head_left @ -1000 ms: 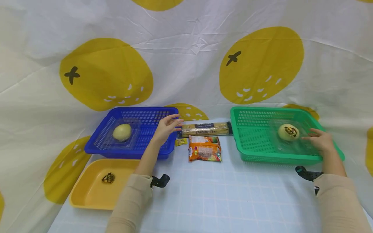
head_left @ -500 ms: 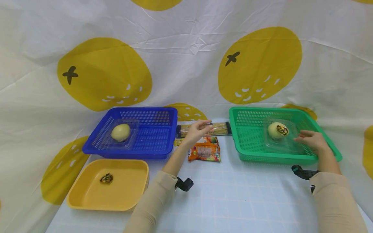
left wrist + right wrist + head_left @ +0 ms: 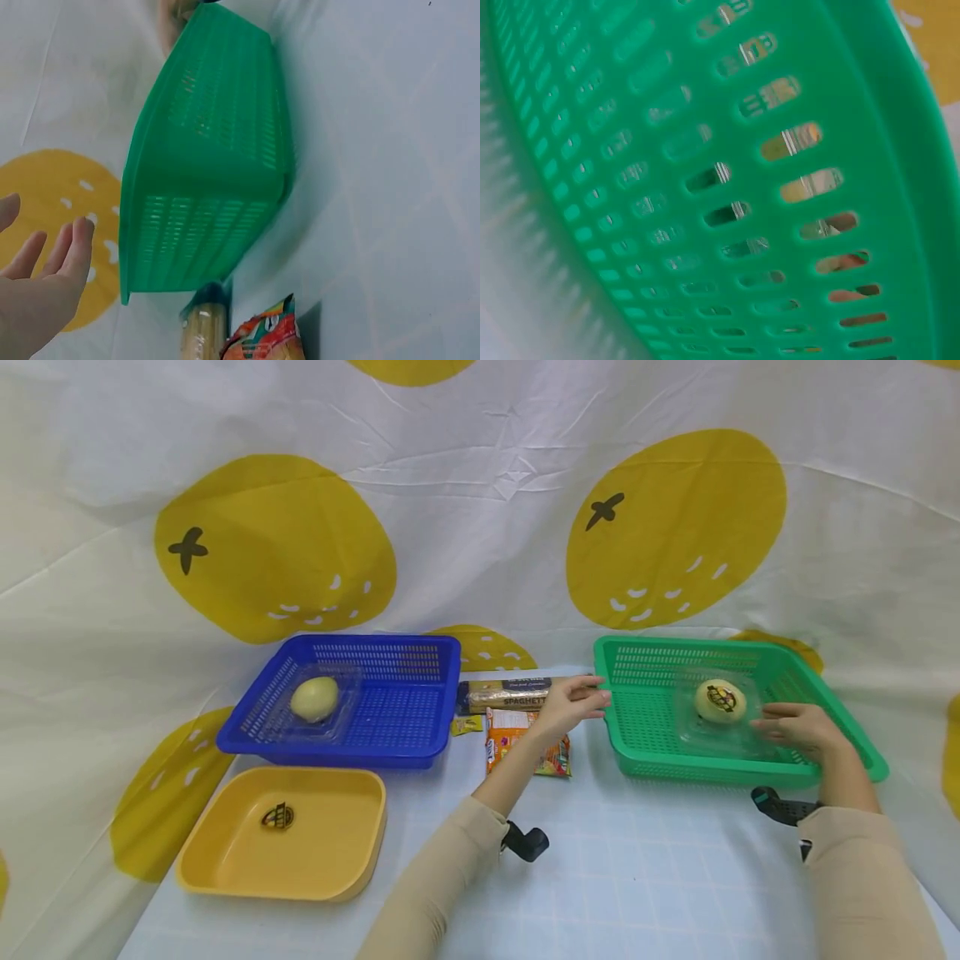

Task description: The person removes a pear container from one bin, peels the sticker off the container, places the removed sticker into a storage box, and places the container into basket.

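My right hand [image 3: 802, 728] is inside the green basket [image 3: 645, 760], its fingertips right at the right side of a clear plastic clamshell box [image 3: 693, 737]. I cannot tell whether they pinch the box. A round pale-yellow item [image 3: 708, 687] sits in it under a dark printed label [image 3: 722, 699]. In the right wrist view the basket wall [image 3: 727, 120] hides most of the box; bits of fingers [image 3: 844, 262] show through its slots. My left hand [image 3: 566, 708], fingers loosely extended and holding nothing, is by the basket's left rim; the left wrist view shows this hand [image 3: 45, 289] beside the basket.
At left stands a blue basket [image 3: 408, 752] with a similar clear box [image 3: 345, 697]. A yellow tray [image 3: 315, 860] with a label [image 3: 278, 816] is in front of it. Between the baskets lie a spaghetti pack [image 3: 495, 695], an orange packet [image 3: 504, 745] and a small yellow sachet [image 3: 467, 725].
My left hand has moved right, from the blue basket's edge past the spaghetti pack to the green basket. The box under my right hand has shifted a little left, and that hand with it.
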`<state>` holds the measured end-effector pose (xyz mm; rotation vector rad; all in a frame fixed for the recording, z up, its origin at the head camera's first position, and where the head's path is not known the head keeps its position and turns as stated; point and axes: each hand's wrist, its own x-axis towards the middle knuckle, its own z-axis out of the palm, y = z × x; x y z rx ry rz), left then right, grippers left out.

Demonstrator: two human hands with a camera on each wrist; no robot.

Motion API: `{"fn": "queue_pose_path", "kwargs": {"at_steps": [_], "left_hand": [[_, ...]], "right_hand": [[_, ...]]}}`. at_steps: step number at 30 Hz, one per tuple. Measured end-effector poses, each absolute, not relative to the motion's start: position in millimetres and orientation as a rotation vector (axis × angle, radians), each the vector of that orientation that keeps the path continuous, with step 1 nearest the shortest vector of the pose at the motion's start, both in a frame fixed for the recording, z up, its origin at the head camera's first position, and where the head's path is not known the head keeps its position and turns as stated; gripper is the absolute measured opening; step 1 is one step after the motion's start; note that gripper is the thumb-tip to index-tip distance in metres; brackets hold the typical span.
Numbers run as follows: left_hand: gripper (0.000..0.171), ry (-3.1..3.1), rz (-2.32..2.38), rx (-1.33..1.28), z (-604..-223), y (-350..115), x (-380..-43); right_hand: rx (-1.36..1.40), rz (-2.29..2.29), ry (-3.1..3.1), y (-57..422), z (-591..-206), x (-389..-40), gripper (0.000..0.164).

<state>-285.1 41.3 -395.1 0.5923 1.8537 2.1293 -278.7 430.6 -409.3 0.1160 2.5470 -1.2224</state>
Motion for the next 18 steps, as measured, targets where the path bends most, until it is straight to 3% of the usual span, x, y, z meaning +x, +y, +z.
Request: {"fn": "queue_pose_path", "kwargs": {"at_steps": [18], "left_hand": [[0.051,2.084,1.729,0.452,-391.3,109.2,-287.2]], "right_hand": [[-0.041,-1.264,2.460,397.3,-411.9,-286.2,0.083]]}}
